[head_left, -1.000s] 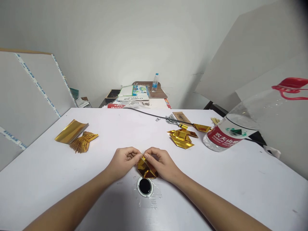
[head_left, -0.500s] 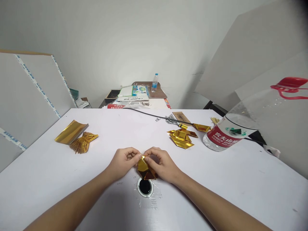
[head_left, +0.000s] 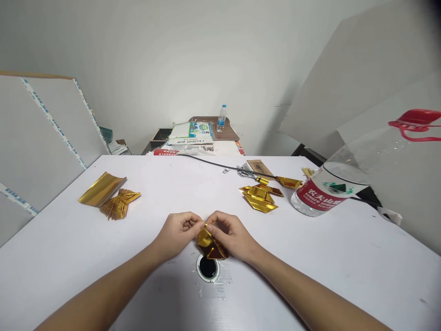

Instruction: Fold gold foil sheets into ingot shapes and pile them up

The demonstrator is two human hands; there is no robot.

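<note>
A folded piece of gold foil paper (head_left: 209, 244) is pinched between both hands at the middle of the white table (head_left: 165, 184). My left hand (head_left: 179, 233) grips its upper tip from the left, thumb and forefinger closed. From the right, my right hand (head_left: 232, 233) pinches the same tip and lies along the paper's right side. The paper's lower edge hangs just above a round black disc with a white rim (head_left: 208, 268). Part of the paper's right side is hidden by my right hand.
At left lie a stack of gold sheets (head_left: 103, 187) and a pleated bundle of gold paper (head_left: 117, 205). Several folded gold pieces (head_left: 260, 197) sit at right, near a large water bottle (head_left: 319, 191). A black cable (head_left: 213, 164) crosses the back, beside a brown card (head_left: 260, 169).
The gold paper has tilted slightly, its lower part shifting a little right and down. Both hands keep their pinch at the tip, nearly in place.
</note>
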